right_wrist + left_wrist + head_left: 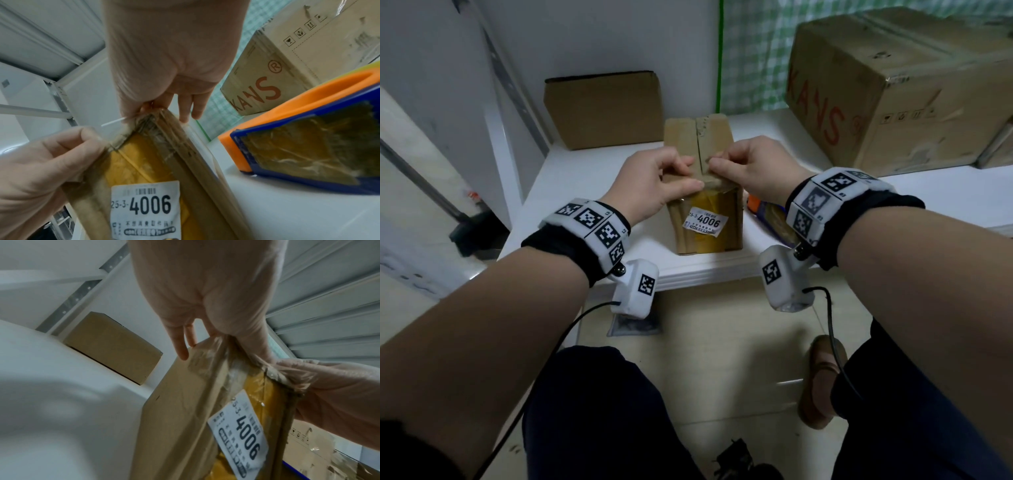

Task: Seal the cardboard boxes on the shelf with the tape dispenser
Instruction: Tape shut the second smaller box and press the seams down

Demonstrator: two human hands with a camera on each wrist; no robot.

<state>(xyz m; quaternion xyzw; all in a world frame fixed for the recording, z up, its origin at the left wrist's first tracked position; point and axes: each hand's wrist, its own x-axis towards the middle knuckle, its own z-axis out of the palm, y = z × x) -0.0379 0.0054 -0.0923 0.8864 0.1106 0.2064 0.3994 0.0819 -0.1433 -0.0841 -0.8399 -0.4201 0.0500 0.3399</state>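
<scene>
Shelf, white, carrying three cardboard boxes and one tape dispenser.

Small box: brown cardboard, upright near the front edge of the shelf, centre of the head view. Near face bears yellow-brown tape and a white label printed "25-3-4006". The two top flaps meet along a centre seam; the near top edge is worn and frayed, seen closely in both wrist views.

Left hand: at the near top edge of the small box, left of the seam. Fingers curled over the top, thumb pressed against the front face; grips the flap edge.

Right hand: mirror position, right of the seam. Fingers curled onto the top flap, thumb at the front edge; pinches the flap edge. The two hands nearly touch at the seam.

Tape dispenser: orange handle, blue body, brownish tape roll. Lies on the shelf just to the right of the small box, untouched by either hand; in the head view mostly hidden behind the right wrist.

Flat box: plain brown, at the back left of the shelf against the wall, well apart from the hands.

Large box: back right of the shelf, red lettering "KANS", handling symbols on one side, clear tape over its top.

Wrist bands: black, with white marker blocks and cabled cameras, on both forearms.
</scene>
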